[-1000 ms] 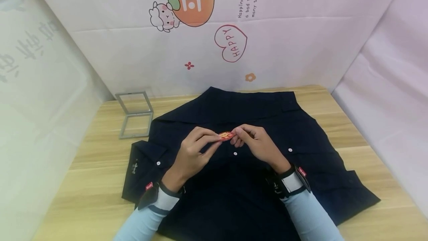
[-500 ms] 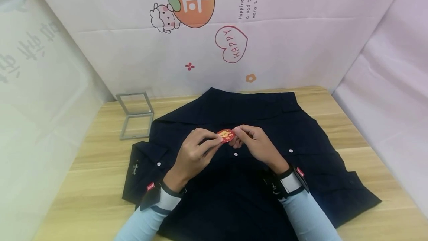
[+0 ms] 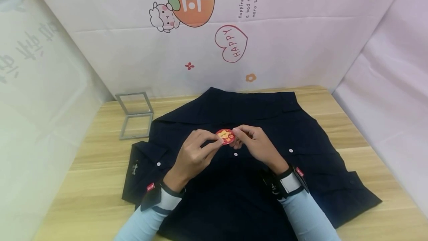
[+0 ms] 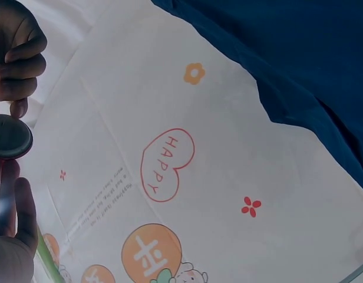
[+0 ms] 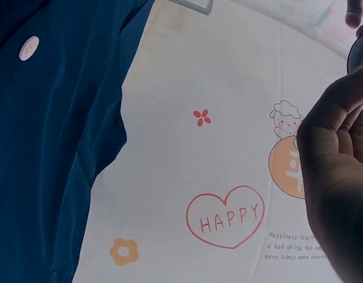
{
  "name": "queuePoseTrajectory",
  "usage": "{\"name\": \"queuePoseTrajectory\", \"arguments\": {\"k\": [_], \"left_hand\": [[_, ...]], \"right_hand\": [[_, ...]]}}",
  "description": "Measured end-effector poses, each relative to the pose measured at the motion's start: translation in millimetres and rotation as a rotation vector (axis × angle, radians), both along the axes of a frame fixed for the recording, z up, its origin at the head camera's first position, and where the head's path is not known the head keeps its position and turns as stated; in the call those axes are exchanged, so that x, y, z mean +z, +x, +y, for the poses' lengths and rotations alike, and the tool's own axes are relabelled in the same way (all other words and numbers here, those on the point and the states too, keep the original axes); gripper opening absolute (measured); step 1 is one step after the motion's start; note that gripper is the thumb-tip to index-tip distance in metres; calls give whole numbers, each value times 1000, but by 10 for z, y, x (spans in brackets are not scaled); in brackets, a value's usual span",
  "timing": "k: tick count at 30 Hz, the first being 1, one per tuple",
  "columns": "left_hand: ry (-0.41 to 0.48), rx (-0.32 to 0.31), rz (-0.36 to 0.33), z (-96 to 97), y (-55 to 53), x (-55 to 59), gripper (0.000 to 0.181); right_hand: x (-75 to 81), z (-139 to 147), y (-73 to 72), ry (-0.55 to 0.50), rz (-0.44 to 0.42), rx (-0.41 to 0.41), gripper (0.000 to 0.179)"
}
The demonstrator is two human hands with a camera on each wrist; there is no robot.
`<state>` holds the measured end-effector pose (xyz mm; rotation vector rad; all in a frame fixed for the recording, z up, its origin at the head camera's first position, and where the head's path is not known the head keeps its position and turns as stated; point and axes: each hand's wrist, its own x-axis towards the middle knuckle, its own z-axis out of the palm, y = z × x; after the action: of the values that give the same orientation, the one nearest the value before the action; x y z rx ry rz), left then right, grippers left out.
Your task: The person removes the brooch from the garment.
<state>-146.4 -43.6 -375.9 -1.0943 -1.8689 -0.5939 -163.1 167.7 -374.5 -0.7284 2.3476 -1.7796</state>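
Note:
A round red badge [image 3: 225,136] with a yellow star figure is held up over a dark navy shirt [image 3: 234,200], its printed face turned up toward the head camera. My left hand [image 3: 195,153] pinches its left edge between thumb and fingers. At its right edge, my right hand [image 3: 255,144] grips it with thumb and curled fingers. The left wrist view shows the badge's dark back [image 4: 12,137] between both hands. Only a dark sliver of the badge [image 5: 359,52] appears in the right wrist view, at the right border. The shirt lies spread out with white buttons showing.
An open grey frame case [image 3: 136,125] with clear panels stands at the back left of the wooden table [image 3: 87,181]. A small silvery piece [image 3: 135,167] lies on the shirt's left part. White printed cloth [image 3: 284,47] hangs behind and at both sides.
The badge has tilted from nearly edge-on to showing its round face, mostly in the first half second. The left hand has shifted very slightly; both hands keep hold.

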Motion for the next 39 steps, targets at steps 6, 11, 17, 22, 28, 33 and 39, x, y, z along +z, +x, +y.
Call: {"name": "queuePoseTrajectory", "arguments": {"k": [6, 11, 17, 22, 28, 33, 39], "left_hand": [[-30, 14, 35, -3, 5, -14, 8], [-60, 31, 49, 0, 11, -18, 10], [-96, 42, 51, -1, 20, -33, 11], [-115, 51, 48, -2, 29, -36, 10], [-138, 66, 24, -6, 37, -31, 11], [-104, 42, -2, -29, 24, -44, 8], [124, -20, -131, -33, -5, -75, 4]], "right_hand": [[-24, -8, -4, 13, -15, -12, 27], [-43, -8, -6, 36, -32, -22, 25], [-60, -10, -10, 44, -48, -29, 24], [13, -24, 18, 51, -76, -39, 20], [177, -55, 97, 54, -73, -78, 18], [76, -10, 34, 31, -30, -116, 21], [238, -46, 90, 25, -7, -162, 17]]}}
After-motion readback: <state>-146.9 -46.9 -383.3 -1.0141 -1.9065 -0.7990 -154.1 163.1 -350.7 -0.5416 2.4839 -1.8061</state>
